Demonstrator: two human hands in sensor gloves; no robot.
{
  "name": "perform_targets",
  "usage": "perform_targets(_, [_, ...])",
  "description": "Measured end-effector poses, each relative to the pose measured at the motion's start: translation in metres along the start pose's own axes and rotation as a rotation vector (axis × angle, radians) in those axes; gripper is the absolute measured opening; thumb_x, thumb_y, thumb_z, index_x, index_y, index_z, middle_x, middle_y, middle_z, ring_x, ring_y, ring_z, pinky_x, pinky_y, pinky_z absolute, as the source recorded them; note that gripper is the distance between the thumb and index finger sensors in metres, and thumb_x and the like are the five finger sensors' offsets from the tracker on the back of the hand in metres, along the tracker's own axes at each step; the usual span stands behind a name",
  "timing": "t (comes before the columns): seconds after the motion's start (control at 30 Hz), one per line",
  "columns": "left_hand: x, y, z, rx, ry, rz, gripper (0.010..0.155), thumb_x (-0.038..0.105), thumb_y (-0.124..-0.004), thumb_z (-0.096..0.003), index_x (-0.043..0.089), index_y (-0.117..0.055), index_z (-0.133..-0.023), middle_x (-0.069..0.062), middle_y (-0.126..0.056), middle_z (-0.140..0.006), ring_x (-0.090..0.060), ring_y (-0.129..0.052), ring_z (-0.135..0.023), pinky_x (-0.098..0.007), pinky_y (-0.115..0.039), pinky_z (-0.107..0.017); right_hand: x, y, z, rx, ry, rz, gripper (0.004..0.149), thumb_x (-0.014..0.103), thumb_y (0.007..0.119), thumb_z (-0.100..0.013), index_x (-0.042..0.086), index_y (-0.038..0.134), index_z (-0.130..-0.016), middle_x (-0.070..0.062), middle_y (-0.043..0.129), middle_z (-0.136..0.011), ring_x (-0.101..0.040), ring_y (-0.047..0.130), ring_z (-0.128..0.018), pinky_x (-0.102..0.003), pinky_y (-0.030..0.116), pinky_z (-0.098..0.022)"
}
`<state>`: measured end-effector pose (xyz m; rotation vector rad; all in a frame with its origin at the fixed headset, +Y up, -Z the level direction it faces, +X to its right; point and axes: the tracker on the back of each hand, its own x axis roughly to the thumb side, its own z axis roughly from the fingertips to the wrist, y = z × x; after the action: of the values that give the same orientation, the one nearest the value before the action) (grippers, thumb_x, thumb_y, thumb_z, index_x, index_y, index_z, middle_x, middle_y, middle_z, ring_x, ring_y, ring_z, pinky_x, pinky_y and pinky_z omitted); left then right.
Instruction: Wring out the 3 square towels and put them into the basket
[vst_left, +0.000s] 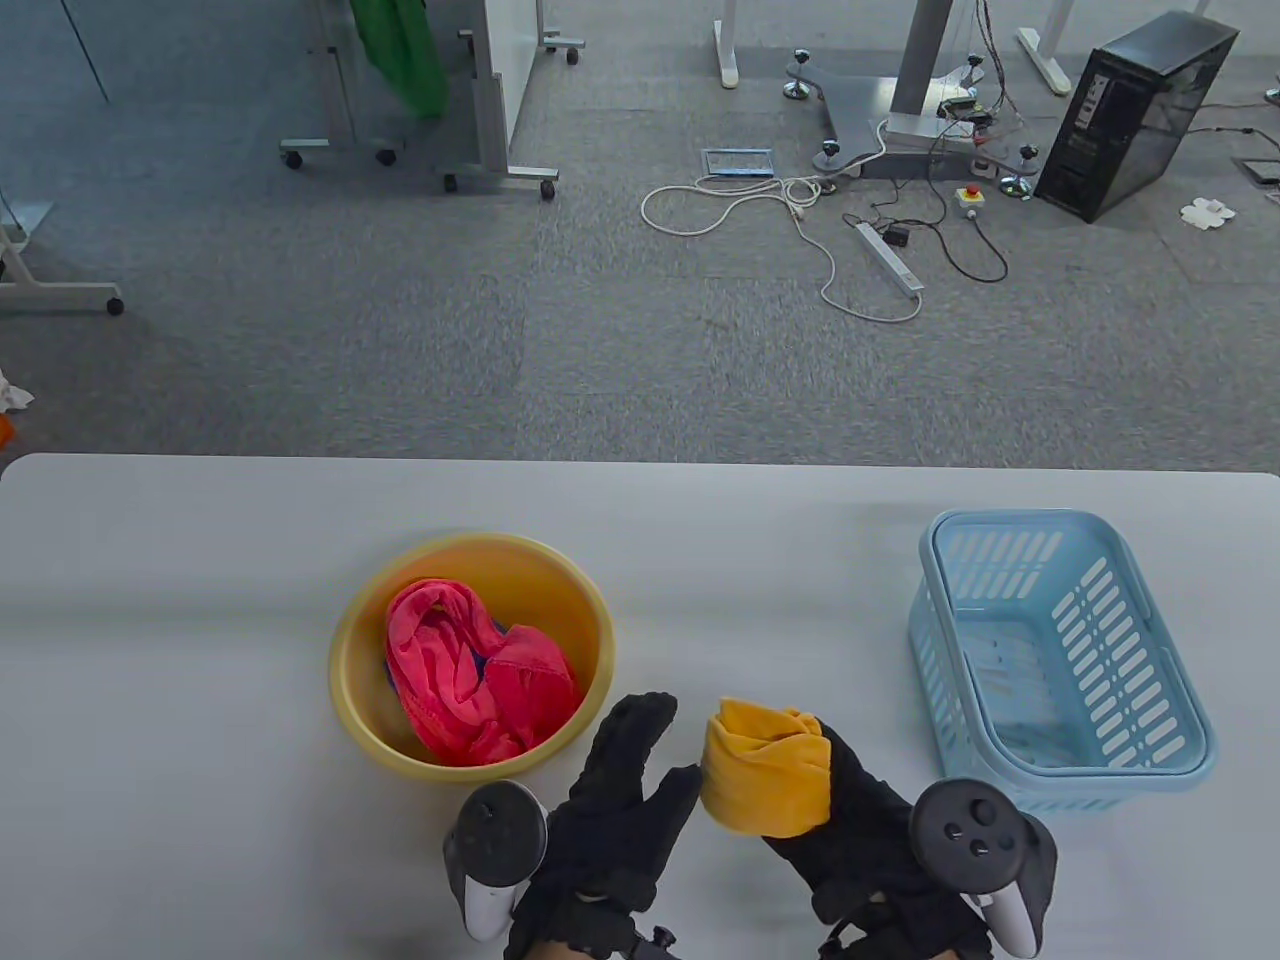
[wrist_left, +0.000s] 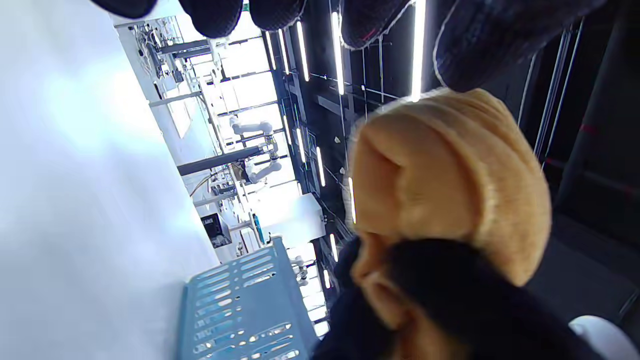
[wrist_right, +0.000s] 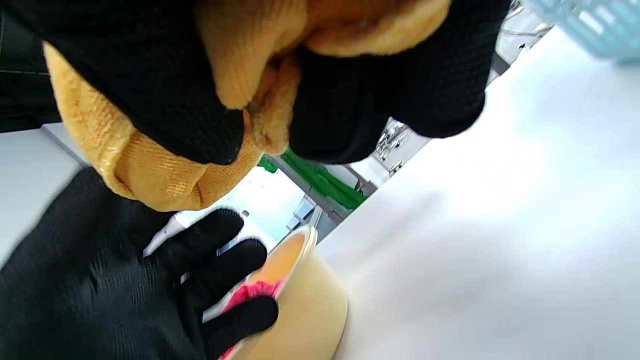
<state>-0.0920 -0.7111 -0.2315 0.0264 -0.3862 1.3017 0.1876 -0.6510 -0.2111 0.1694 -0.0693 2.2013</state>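
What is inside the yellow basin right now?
The yellow basin holds a crumpled pink towel, with a sliver of blue cloth showing beneath it. Most of that blue piece and the basin's bottom are covered.

Table view: the bottom edge cuts off both wrists, and the right hand (vst_left: 880, 830) hides the lower part of the orange towel (vst_left: 765, 770). In the yellow basin (vst_left: 470, 655), a blue item (vst_left: 487, 655) shows only as a sliver beneath the red towel (vst_left: 470, 680), so its nature cannot be told. Left wrist view: the left hand's fingertips (wrist_left: 215, 15) are cropped by the top edge and blurred.
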Motion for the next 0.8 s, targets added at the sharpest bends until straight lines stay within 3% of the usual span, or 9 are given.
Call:
perform_targets(0.17, [0.000,-0.003,0.000,-0.012,0.001,-0.044,0.074,0.060,-0.078,-0.0572,0.032,-0.047,-0.119,-0.018,-0.034,-0.121,-0.049,-0.038,-0.110,-0.075,-0.040,-0.069,-0.001,-0.037,-0.001,-0.103,0.038,0.046,0.084,0.037,0.104,-0.042,0.013,0.056,-0.107,-0.019,0.080,-0.091,-0.033,0.096,-0.064,-0.053,0.081,-0.056])
perform_targets(0.33, [0.000,-0.006,0.001,-0.011,0.014,-0.029,0.074,0.060,-0.079,-0.0569,0.034,-0.048,-0.119,-0.018,-0.032,-0.121,-0.049,-0.035,-0.111,-0.078,-0.037,-0.068,-0.010,-0.068,-0.006,-0.134,0.117,0.020,0.083,0.039,0.104,-0.042,0.013,0.058,-0.106,-0.021,0.071,-0.100,-0.040,0.088,-0.077,-0.058,0.074,-0.062])
perform_targets(0.5, [-0.001,-0.006,0.000,-0.009,0.008,-0.058,0.075,0.060,-0.078,-0.0570,0.033,-0.046,-0.119,-0.017,-0.030,-0.122,-0.048,-0.030,-0.112,-0.078,-0.030,-0.068,-0.024,-0.093,-0.012,-0.213,0.208,0.035,0.083,0.040,0.104,-0.042,0.012,0.058,-0.106,-0.023,0.057,-0.108,-0.049,0.072,-0.091,-0.070,0.054,-0.070])
perform_targets(0.8, [-0.002,-0.009,0.000,-0.031,0.018,-0.040,0.075,0.059,-0.077,-0.0577,0.032,-0.043,-0.119,-0.017,-0.026,-0.122,-0.048,-0.025,-0.112,-0.077,-0.029,-0.069,-0.059,-0.117,-0.019,-0.350,0.408,0.159,0.083,0.043,0.102,-0.044,0.009,0.057,-0.105,-0.025,0.039,-0.114,-0.057,0.038,-0.102,-0.078,0.029,-0.070])
